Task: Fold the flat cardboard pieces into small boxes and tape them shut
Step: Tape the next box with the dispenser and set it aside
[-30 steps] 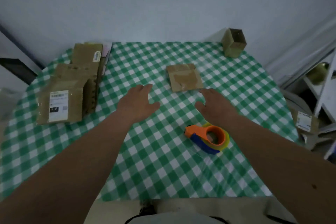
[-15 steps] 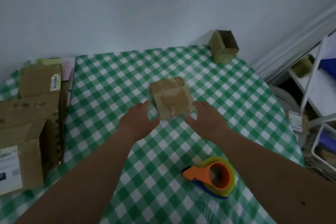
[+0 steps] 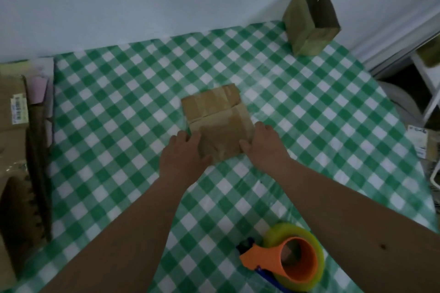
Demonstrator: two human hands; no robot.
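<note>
A flat brown cardboard piece (image 3: 217, 116) with old tape on it lies in the middle of the green checked table (image 3: 119, 107). My left hand (image 3: 183, 157) grips its near left corner, the thumb lying on top of the card. My right hand (image 3: 263, 144) grips its near right edge, thumb on top and fingers curled at the side. An orange tape dispenser (image 3: 283, 263) with a yellowish roll rests near the front of the table, under my right forearm's side. An opened small box (image 3: 309, 22) stands at the far right corner.
Stacked cardboard boxes (image 3: 16, 150) with a label crowd the left edge of the table. A white wall runs behind the table. To the right, off the table, stand a white shelf frame (image 3: 431, 93) and more boxes.
Both hands moved forward from above the cloth and took hold of the near corners of the flat cardboard piece. The camera came closer and tilted down.
</note>
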